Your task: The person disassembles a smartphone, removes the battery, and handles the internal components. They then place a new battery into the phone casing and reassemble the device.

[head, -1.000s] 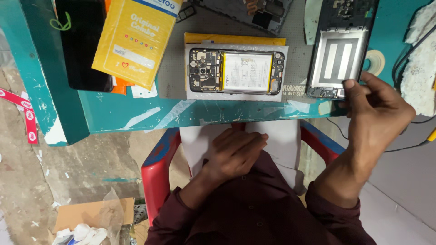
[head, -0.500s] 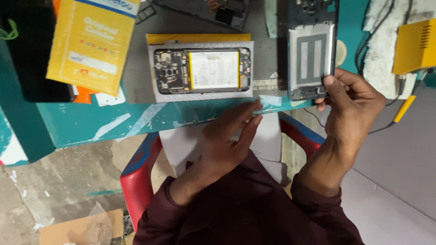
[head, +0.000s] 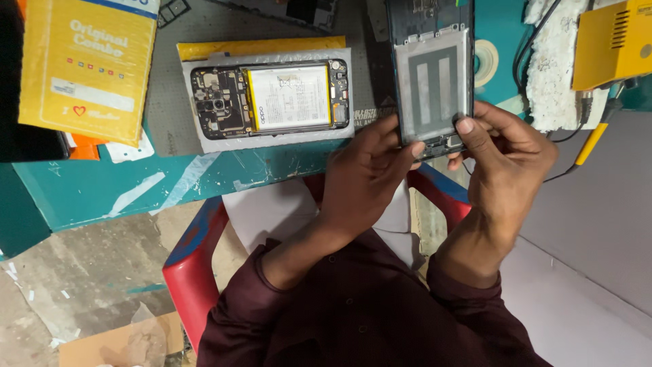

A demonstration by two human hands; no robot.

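Observation:
Both hands hold the near end of a phone frame [head: 433,81], a dark blue housing with a grey metal plate, which stands lengthwise at the bench's front edge. My left hand [head: 363,177] grips its lower left corner. My right hand [head: 506,160] holds the lower right corner, thumb pressed on the plate's bottom edge. To the left lies an opened phone [head: 270,98] showing its circuit board and white battery, resting on a white sheet.
A yellow padded envelope [head: 85,64] lies at the far left of the teal bench [head: 102,194]. A yellow box-shaped device [head: 611,44] with cables sits at the right, beside a white cloth [head: 547,75]. A red chair [head: 193,255] is under me.
My left hand rose from my lap to the bench edge and took hold of the phone frame's lower left corner. My right hand kept its hold.

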